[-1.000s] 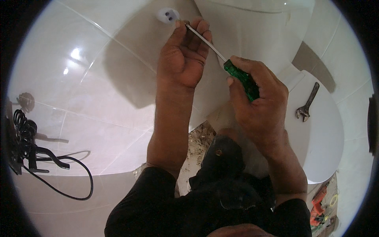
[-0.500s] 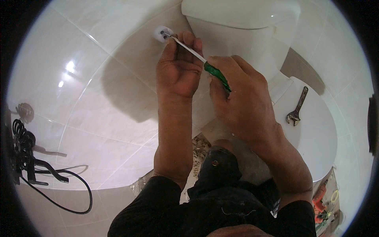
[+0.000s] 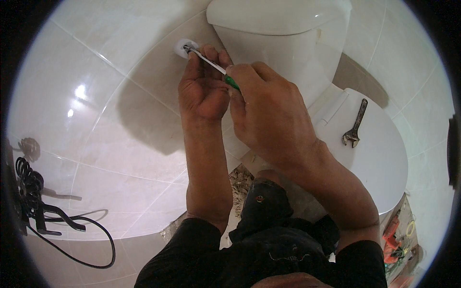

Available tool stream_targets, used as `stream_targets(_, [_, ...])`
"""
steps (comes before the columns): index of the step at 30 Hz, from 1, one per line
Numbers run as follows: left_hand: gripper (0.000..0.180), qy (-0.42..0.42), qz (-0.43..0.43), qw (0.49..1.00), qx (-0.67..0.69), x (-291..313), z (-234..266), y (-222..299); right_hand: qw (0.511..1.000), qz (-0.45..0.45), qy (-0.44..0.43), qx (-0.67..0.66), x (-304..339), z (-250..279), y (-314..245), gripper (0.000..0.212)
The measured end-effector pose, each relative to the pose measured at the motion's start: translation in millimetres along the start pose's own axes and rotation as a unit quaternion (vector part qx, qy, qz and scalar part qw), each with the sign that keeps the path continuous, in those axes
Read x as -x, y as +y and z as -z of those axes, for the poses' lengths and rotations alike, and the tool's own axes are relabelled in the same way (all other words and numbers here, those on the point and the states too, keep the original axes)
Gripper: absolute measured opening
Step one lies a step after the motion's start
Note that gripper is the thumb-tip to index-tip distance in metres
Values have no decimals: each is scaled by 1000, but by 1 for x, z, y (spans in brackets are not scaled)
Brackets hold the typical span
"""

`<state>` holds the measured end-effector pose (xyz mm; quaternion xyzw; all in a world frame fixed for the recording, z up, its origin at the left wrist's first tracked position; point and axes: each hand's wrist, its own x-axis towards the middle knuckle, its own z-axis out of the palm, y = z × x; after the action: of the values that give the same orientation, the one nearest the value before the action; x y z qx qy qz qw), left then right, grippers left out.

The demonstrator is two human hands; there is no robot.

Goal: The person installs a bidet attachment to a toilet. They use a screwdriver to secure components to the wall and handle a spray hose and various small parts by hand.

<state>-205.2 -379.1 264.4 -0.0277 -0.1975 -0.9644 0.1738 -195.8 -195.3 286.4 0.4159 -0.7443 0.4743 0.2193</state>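
Holding a screwdriver in the right hand, with the grip wrapped around the green handle, pinching its front part between thumb and forefinger and hiding the rest inside the palm

Pointing the pale metal shaft up and to the left, with the tip at a round white fitting on the tiled wall, just beside the cistern of a white toilet; too small there to tell how deep

Turning the palm of the left hand upward, with fingers curled and thumb raised close to the shaft near its tip, just below and to the right of the fitting; cannot tell from here about the left grip, whether pinching the shaft or only bordering it

Crossing the left fingers with the shaft, and keeping both hands near one another, the right one lower and nearer the toilet

Casting a broad dark shadow on the tiles to the left of the left forearm

Resting on the closed white lid, to the right and well apart from both hands: an adjustable wrench, with head toward the lower edge

At far left, near the rim of the view: a black coil, with a black lever-like part and a looped black cable below

At lower right, beyond the lid: an orange tool beside a yellow ring, partly blurred
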Motion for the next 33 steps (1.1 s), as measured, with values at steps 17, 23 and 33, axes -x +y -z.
stream_targets(17, [28,-75,35,993,-89,19,1,-3,996,59,-22,64,-23,6,-8,32])
stream_targets(23, [26,-60,-3,991,-118,17,0,-6,994,47,-28,100,-13,10,-16,30])
stream_targets(33, [49,-18,-574,249,-780,-1,1,38,998,19,8,56,-21,10,-3,26])
